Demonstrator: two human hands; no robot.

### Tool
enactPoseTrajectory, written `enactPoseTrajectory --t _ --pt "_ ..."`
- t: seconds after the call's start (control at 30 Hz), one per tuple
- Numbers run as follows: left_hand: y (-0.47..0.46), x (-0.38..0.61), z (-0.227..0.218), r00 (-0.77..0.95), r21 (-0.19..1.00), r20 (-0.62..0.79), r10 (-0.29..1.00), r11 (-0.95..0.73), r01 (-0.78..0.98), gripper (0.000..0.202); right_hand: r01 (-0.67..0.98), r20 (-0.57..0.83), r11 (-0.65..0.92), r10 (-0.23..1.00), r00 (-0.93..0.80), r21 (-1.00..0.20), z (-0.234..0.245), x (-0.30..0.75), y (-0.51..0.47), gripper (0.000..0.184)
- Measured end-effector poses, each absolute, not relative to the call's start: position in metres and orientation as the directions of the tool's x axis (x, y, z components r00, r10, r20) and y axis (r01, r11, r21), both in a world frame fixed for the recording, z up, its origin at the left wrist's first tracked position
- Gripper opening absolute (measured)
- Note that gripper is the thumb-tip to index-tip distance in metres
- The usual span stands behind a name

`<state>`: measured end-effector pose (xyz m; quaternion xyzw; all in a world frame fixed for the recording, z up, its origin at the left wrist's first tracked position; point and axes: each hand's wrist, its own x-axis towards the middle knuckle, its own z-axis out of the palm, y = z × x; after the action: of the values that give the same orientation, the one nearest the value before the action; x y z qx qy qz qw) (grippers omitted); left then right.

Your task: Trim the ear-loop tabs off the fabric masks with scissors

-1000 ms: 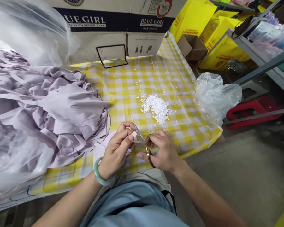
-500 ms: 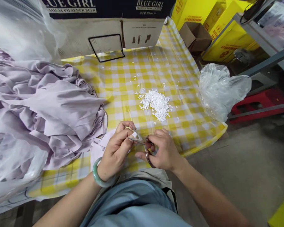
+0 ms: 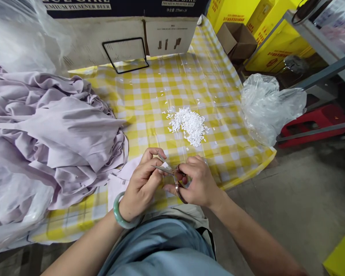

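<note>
My right hand [image 3: 199, 180] has its thumb and fingers in the handle rings of a pair of small scissors [image 3: 180, 193], whose blades are spread and point left. Between the blades shows a small white label [image 3: 165, 165], pinched in my left hand [image 3: 145, 182]. A piece of lilac cloth [image 3: 117, 186] runs under that hand from a large heap of lilac garments [image 3: 71, 130] on the left. Just beyond my hands lies a pile of tiny white cut pieces [image 3: 189, 125]. My left fingers partly hide what they grip.
A yellow-checked cloth [image 3: 149, 99] covers the table. Cartons [image 3: 103, 28] and a black wire frame [image 3: 126, 71] stand at the back. A clear plastic bag [image 3: 270, 107] lies at the right edge, beside a metal shelf [image 3: 316, 74]. More clear plastic [image 3: 25, 34] hangs at upper left.
The scissor blades are spread wider around the white label. Both hands stay nearly in place, while the view has shifted slightly.
</note>
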<state>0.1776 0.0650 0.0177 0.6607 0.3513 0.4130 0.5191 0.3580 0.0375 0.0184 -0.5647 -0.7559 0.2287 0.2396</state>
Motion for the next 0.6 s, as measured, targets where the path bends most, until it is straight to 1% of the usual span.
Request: enactPoseTrajectory --t 0.3,0.43,0.6 --pt "0.067 0.182 0.014 0.411 0.971 0.199 0.889 -0.237 0.042 0.025 0.764 0.118 0.246 0.968 -0.22 -0.596 0.012 0.36 0.035 0.044" --pt "0.069 0.186 0.014 0.437 0.972 0.182 0.881 -0.227 0.053 0.026 0.785 0.131 0.225 0.974 -0.183 -0.577 0.01 0.365 0.033 0.047" --pt "0.076 0.196 0.013 0.5 0.975 0.14 0.855 -0.206 0.078 0.026 0.838 0.159 0.17 0.982 -0.101 -0.519 0.005 0.375 0.029 0.046"
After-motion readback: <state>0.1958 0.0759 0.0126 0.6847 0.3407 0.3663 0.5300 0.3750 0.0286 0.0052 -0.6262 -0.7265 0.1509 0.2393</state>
